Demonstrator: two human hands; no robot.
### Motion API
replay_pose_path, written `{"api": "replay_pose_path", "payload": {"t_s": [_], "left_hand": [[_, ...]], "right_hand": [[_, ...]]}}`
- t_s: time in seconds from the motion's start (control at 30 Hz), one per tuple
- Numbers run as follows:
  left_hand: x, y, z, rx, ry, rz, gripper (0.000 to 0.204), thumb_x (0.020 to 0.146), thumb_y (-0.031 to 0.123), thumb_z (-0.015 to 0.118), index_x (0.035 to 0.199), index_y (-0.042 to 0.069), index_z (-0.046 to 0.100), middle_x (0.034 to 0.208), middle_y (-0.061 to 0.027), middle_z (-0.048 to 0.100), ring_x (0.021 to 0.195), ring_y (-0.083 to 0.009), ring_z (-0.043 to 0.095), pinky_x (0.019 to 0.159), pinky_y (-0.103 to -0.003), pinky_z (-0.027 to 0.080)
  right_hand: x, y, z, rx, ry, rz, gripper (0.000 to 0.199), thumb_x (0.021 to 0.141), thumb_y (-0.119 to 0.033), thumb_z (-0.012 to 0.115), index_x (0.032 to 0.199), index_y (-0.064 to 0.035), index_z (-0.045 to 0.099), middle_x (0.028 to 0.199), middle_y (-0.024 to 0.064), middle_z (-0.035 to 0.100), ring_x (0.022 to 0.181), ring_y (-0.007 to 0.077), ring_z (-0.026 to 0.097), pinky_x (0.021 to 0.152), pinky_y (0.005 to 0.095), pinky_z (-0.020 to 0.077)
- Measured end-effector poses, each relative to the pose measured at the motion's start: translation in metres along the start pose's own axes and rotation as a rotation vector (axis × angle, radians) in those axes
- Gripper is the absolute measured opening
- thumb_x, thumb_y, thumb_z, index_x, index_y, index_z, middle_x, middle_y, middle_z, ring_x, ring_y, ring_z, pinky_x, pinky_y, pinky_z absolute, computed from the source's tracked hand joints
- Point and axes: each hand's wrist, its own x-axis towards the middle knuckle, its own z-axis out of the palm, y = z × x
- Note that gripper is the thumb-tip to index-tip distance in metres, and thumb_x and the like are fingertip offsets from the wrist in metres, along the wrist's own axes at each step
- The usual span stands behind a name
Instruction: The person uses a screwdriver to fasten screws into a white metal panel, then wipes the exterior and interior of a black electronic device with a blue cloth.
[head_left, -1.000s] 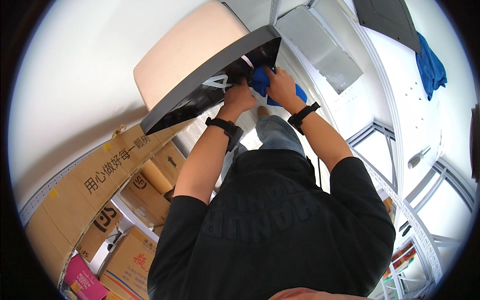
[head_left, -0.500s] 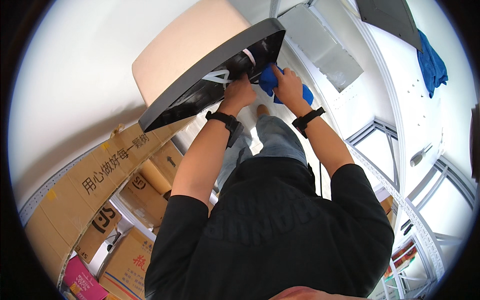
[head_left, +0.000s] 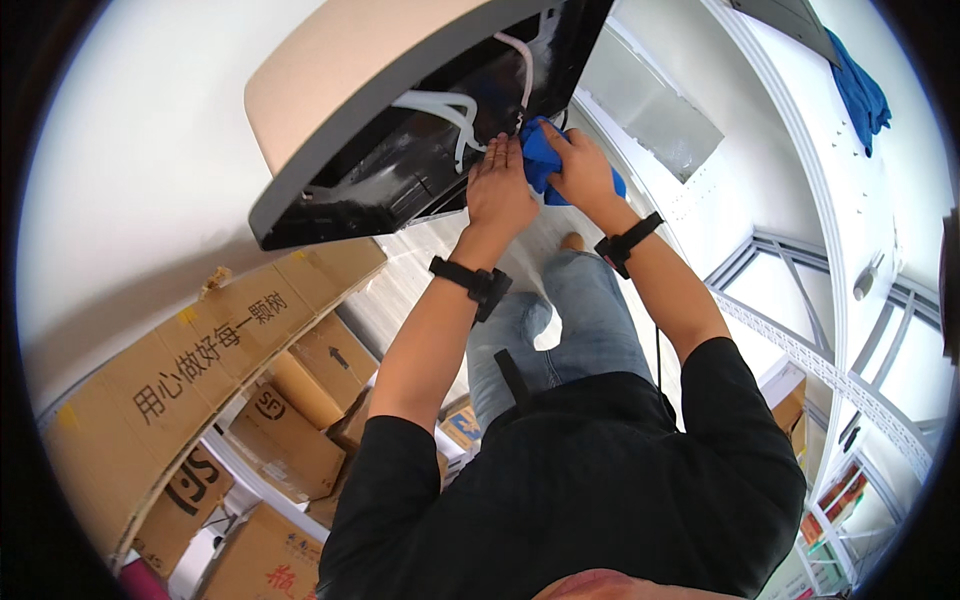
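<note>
A wall-mounted appliance with a beige casing (head_left: 330, 75) and a black underside (head_left: 375, 185) tilts down in front of me. Bent white tubes (head_left: 455, 108) and a pinkish tube (head_left: 529, 75) run out of its underside. My left hand (head_left: 500, 195) lies against the lower edge of the black part beside the tube ends, fingers stretched out and holding nothing. My right hand (head_left: 588, 172) is closed around a bunched blue cloth (head_left: 539, 160), pressed near the same edge, right of my left hand. Part of the cloth is hidden behind that hand.
On the left, a long cardboard sheet (head_left: 215, 345) fronts a shelf with several cardboard boxes (head_left: 285, 440). A cloudy panel (head_left: 650, 100) stands to the upper right. Another blue cloth (head_left: 860, 100) hangs from a dark panel at the far right. White perforated metal framing (head_left: 830, 375) lines the right side.
My left hand has gone from curled fingers to stretched ones. The appliance looms larger, showing more of its underside and tubes. The right hand still grips the blue cloth.
</note>
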Motion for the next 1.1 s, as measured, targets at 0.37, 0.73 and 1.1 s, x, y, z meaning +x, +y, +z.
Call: {"api": "replay_pose_path", "payload": {"t_s": [0.37, 0.73, 1.1], "left_hand": [[-0.118, -0.068, -0.032, -0.370, 0.411, -0.087, 0.049, 0.074, -0.010, 0.054, 0.122, 0.000, 0.056, 0.125, -0.0166, 0.059, 0.078, -0.0173, 0.063, 0.064, -0.026, 0.050], [-0.125, -0.119, 0.041, -0.151, 0.718, 0.015, 0.085, 0.063, -0.011, 0.038, 0.145, 0.004, 0.029, 0.138, -0.0196, 0.048, 0.059, -0.0101, 0.054, 0.060, -0.022, 0.050], [-0.127, -0.114, 0.045, -0.401, 0.824, 0.014, 0.082, 0.061, -0.002, 0.035, 0.143, 0.004, 0.035, 0.133, -0.0168, 0.055, 0.057, -0.0044, 0.041, 0.053, -0.015, 0.035]], "right_hand": [[-0.035, 0.010, 0.096, 0.616, 0.160, -0.320, 0.065, 0.068, -0.010, 0.077, 0.126, -0.0011, 0.049, 0.114, 0.0179, 0.059, 0.102, 0.0345, 0.061, 0.091, 0.0414, 0.0473], [0.003, -0.019, 0.202, 0.452, 0.560, -0.937, 0.081, 0.053, -0.007, 0.079, 0.130, -0.0094, 0.055, 0.105, 0.0134, 0.054, 0.088, 0.0309, 0.059, 0.071, 0.0371, 0.0517], [-0.010, -0.058, 0.186, 0.387, 0.489, -0.954, 0.062, 0.063, -0.010, 0.075, 0.122, -0.0070, 0.060, 0.088, 0.0098, 0.052, 0.076, 0.0265, 0.057, 0.065, 0.0356, 0.0497]]}}
